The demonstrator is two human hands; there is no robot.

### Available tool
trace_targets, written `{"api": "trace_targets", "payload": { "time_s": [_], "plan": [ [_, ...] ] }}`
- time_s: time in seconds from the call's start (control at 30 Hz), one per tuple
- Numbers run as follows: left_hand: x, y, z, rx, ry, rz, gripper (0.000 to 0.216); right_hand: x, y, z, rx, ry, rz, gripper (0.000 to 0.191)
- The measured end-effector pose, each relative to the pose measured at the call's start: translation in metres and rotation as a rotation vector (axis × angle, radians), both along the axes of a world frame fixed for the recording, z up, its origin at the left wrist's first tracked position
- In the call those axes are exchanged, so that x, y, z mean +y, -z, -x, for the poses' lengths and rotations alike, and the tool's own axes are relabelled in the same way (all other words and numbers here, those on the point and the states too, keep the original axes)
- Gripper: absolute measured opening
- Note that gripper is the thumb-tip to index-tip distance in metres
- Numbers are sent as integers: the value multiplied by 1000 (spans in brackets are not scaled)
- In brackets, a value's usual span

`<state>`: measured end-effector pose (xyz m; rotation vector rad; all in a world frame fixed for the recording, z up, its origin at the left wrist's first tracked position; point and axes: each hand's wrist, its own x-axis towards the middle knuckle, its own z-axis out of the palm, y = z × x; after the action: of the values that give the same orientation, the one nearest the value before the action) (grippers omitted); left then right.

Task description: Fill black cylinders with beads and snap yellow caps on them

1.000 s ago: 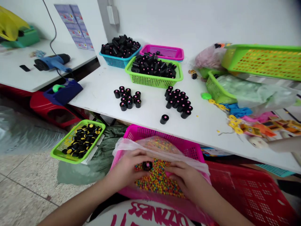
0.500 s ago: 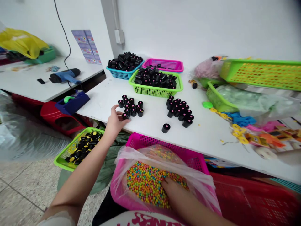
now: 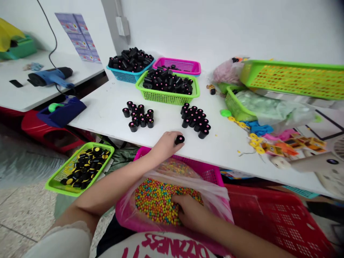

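Observation:
My left hand [image 3: 166,145] is closed around a short black cylinder [image 3: 179,139] with a pink dot on its top, at the table's front edge. To its left stands a loose cluster of similar black cylinders [image 3: 142,121], some with coloured specks on top. A tighter group of black cylinders [image 3: 194,118] stands to its right. Below the table edge, my right hand [image 3: 186,211] is sunk among small multicoloured balls [image 3: 154,200] in a clear plastic bag. Its fingers look curled, their tips partly buried; what they hold is hidden. The bag lines a pink basket [image 3: 219,175].
Green [image 3: 168,97] and blue baskets [image 3: 126,76] heaped with black cylinders stand at the back, beside a pink basket [image 3: 178,66]. A green basket [image 3: 53,184] of black-and-yellow pieces sits lower left. A heat gun [image 3: 52,77] lies on the other table [image 3: 29,96]. Toys clutter the right.
My left hand has let go of a cylinder in the left cluster and moved right to grasp the single standing one. My right hand stays in the balls. The view has shifted right.

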<state>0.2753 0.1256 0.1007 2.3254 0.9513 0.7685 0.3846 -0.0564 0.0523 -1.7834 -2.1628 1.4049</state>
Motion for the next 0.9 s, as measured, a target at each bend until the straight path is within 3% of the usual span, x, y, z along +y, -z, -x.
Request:
{"api": "trace_targets", "payload": {
  "time_s": [0.2, 0.27, 0.4, 0.53, 0.73, 0.9],
  "plan": [
    [-56, -22, 59, 57, 313, 242, 26, -8, -16, -12, 117, 154, -33, 34],
    [-81, -12, 77, 146, 345, 299, 26, -11, -22, -13, 150, 223, -71, 30],
    [-114, 22, 95, 227, 277, 386, 30, -14, -32, -8, 203, 258, -172, 26],
    [-125, 37, 95, 227, 271, 493, 28, -16, -39, 0, 250, 174, -350, 30],
    [-123, 31, 92, 181, 284, 513, 23, -19, -37, 6, 220, 35, -619, 46],
    [-127, 30, 92, 172, 266, 545, 24, -17, -40, 0, 197, 49, -614, 42]
  ]
}}
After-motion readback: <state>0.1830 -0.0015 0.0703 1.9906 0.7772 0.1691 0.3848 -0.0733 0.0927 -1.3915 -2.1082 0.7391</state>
